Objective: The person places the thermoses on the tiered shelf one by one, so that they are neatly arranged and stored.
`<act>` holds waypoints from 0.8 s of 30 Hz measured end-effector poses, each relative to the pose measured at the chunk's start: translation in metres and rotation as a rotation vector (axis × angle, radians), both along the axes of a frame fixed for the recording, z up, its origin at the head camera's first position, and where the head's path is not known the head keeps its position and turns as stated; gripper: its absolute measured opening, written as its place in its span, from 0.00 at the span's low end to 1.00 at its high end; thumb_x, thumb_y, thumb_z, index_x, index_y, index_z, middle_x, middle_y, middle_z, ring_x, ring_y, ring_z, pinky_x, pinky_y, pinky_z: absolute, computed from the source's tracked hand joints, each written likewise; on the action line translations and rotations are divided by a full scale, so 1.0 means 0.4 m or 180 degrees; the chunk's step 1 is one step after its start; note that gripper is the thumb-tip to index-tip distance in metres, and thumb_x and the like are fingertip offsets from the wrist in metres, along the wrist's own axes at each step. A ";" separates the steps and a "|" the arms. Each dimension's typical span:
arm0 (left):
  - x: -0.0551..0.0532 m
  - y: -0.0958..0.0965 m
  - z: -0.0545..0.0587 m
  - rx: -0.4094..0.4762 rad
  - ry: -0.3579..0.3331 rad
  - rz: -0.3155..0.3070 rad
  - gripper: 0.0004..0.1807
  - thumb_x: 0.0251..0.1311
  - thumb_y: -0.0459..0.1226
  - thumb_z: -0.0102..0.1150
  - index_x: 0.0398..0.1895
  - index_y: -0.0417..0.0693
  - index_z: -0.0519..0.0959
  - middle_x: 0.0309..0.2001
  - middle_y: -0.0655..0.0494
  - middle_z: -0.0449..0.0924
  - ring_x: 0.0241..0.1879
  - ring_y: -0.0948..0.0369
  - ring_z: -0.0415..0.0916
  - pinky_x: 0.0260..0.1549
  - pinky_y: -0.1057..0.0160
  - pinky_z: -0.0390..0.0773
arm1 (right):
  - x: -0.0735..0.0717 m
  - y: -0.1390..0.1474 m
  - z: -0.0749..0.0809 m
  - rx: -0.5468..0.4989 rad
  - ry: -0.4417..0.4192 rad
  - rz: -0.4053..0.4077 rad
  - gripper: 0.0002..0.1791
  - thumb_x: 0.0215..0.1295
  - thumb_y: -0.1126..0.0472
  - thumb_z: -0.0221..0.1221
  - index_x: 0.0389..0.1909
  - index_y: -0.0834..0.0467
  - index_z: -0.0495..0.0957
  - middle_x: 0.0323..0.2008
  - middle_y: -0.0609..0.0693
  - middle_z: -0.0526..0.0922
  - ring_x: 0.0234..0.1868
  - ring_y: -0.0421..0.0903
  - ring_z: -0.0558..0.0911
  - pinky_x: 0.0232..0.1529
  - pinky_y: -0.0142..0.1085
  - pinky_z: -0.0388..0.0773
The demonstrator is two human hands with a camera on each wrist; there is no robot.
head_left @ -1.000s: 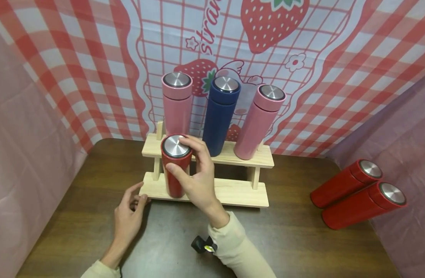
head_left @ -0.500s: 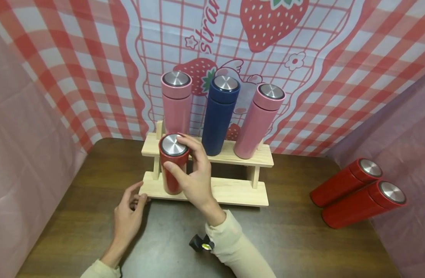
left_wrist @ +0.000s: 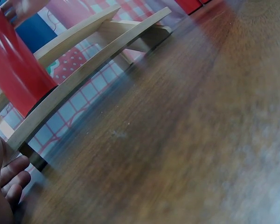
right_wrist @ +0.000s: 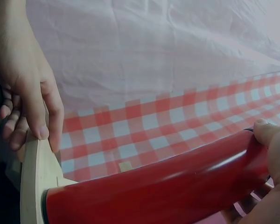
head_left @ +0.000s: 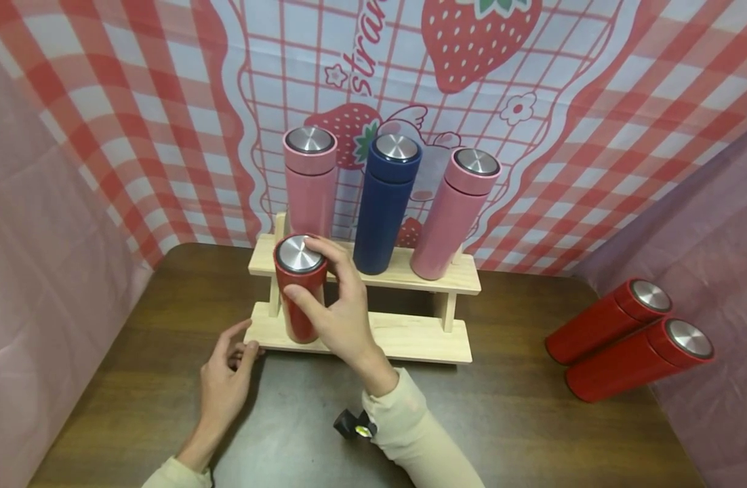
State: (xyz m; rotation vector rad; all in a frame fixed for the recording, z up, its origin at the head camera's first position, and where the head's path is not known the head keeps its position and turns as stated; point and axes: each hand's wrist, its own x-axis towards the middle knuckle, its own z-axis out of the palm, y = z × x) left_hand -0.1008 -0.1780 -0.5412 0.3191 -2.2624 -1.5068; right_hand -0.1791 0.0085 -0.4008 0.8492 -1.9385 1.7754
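Note:
My right hand point(head_left: 343, 318) grips a red thermos bottle point(head_left: 301, 308) near its top, thumb in front and a finger over the silver lid. The bottle stands at the left part of the lower shelf of a two-tier wooden rack point(head_left: 419, 335); in the right wrist view its base meets the shelf board point(right_wrist: 32, 179). My left hand point(head_left: 227, 376) holds the left end of that lower shelf between thumb and forefinger, the other fingers curled below. On the upper shelf stand a pink bottle point(head_left: 311, 190), a blue bottle point(head_left: 387, 210) and another pink bottle point(head_left: 454, 217).
Two red bottles point(head_left: 605, 322) stand close together on the wooden table point(head_left: 508, 407) at the right. A checked strawberry cloth point(head_left: 471, 108) hangs behind the rack, with pink curtains point(head_left: 56, 237) at the sides. A small black device point(head_left: 347, 425) sits by the right cuff.
My right hand has shifted the red bottle a little left along the lower shelf, and slightly back. The left hand stays at the shelf's end.

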 end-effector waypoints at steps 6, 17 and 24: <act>0.001 0.000 0.000 -0.0006 0.0020 -0.0004 0.20 0.79 0.32 0.65 0.70 0.45 0.81 0.35 0.47 0.92 0.27 0.68 0.78 0.31 0.74 0.74 | -0.008 0.005 0.000 0.0171 0.0013 -0.0046 0.38 0.66 0.68 0.76 0.75 0.57 0.75 0.72 0.57 0.79 0.68 0.52 0.80 0.70 0.48 0.79; 0.001 0.001 0.002 -0.0027 -0.0001 0.0001 0.20 0.79 0.33 0.65 0.70 0.46 0.81 0.35 0.48 0.92 0.27 0.69 0.77 0.30 0.74 0.73 | -0.018 0.008 -0.012 0.0308 0.0037 -0.0070 0.40 0.66 0.67 0.76 0.78 0.56 0.73 0.73 0.56 0.78 0.69 0.50 0.80 0.67 0.45 0.78; 0.001 0.002 0.001 -0.0015 0.0011 0.0005 0.20 0.79 0.32 0.65 0.70 0.46 0.81 0.35 0.48 0.92 0.27 0.69 0.77 0.30 0.74 0.73 | -0.018 0.012 -0.008 0.0436 0.0094 -0.0065 0.40 0.67 0.66 0.76 0.79 0.55 0.71 0.74 0.57 0.77 0.69 0.51 0.78 0.66 0.44 0.79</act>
